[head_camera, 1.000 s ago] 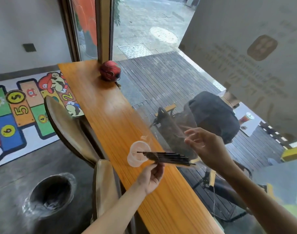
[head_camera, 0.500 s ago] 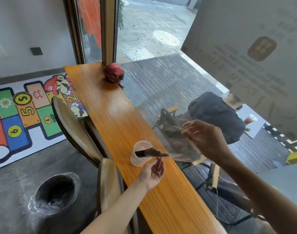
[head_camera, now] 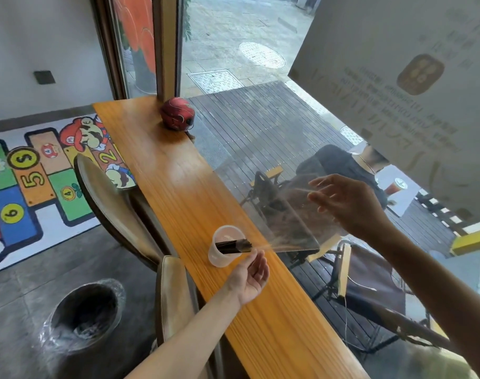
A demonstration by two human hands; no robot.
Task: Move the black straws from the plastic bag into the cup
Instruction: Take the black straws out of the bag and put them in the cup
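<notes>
From the head camera, a narrow wooden counter (head_camera: 178, 187) runs along a window, and everything here is placed against the translucent cup (head_camera: 223, 246) that stands on it near the counter's inner edge.

A bundle of black straws (head_camera: 233, 246) lies tilted across the cup's mouth, its far end down inside the cup and its near end sticking out over the rim on the window side. The left hand (head_camera: 251, 277) sits just below and toward the camera from the cup, palm turned up, fingers (head_camera: 256, 258) loosely curled and fairly wide apart — the fingertips are at the outer end of the straws, but whether they pinch them or only touch them I cannot tell.

To the window side of the cup and higher up, the right hand (head_camera: 348, 203) holds a clear plastic bag (head_camera: 288, 214) by its upper edge, thumb and fingers closed on the film while the other fingers spread. The bag hangs out flat and blurred, its lower corner reaching down toward the cup's rim and the straw ends; no straws can be made out inside it.

Far beyond the cup, at the counter's far end by the window frame, rests a red ball-shaped object (head_camera: 177, 117). On the room side of the cup stand two chair backs (head_camera: 110, 203), and below them — well away from the cup — a dark bin (head_camera: 83, 315) lined with clear plastic sits on the floor, with a colourful hopscotch mat (head_camera: 28, 181) beyond.
</notes>
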